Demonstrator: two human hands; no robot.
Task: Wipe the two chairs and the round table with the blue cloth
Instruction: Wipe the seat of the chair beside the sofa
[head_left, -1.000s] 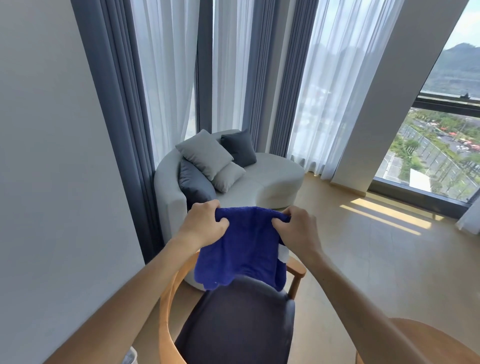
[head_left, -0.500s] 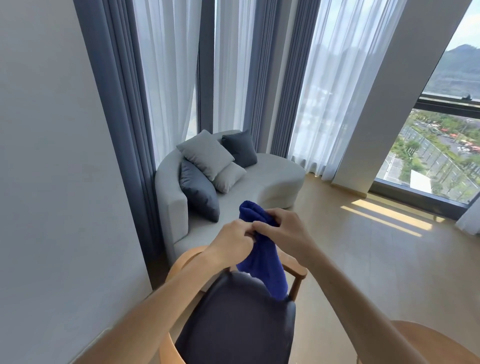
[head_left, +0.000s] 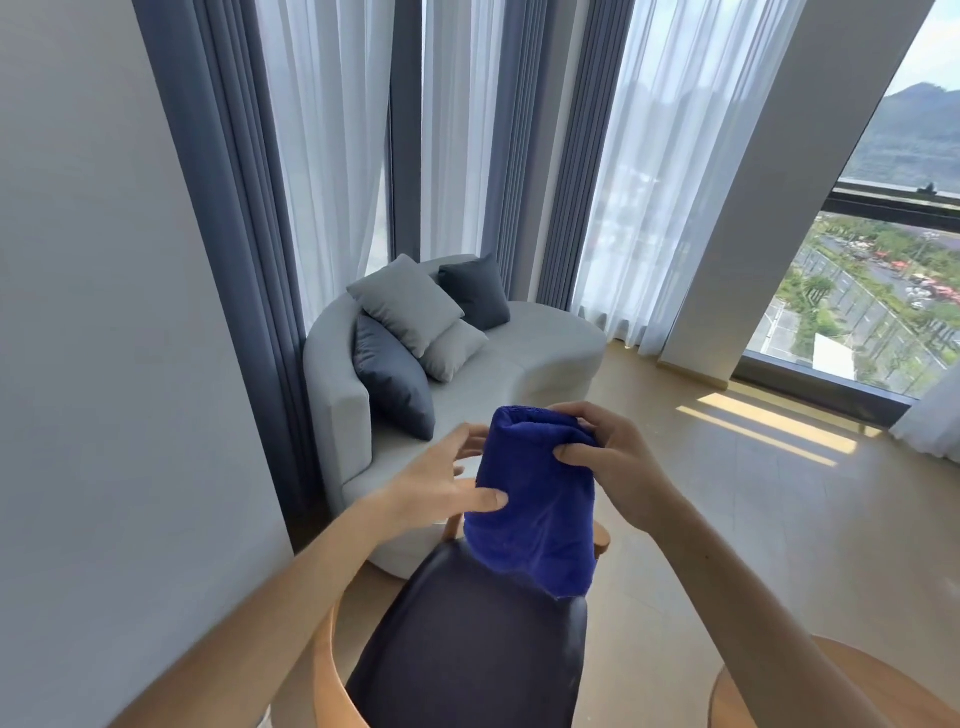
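Note:
The blue cloth (head_left: 535, 499) hangs folded in front of me, above a chair (head_left: 467, 654) with a dark seat and a light wooden frame. My right hand (head_left: 602, 457) pinches the cloth's top edge between thumb and fingers. My left hand (head_left: 447, 478) is beside the cloth with fingers spread and straight, its thumb touching the cloth's left side. A curved wooden edge, perhaps the round table (head_left: 769, 691), shows at the bottom right. I cannot see a second chair.
A curved grey sofa (head_left: 524, 358) with several cushions stands behind the chair by the curtains (head_left: 332, 156). A white wall (head_left: 104, 364) is close on the left. Wooden floor (head_left: 727, 519) stretches right toward a large window (head_left: 883, 291).
The cloth went from being held spread between both hands to folded. My left hand has let go of the top and now touches the side with open fingers.

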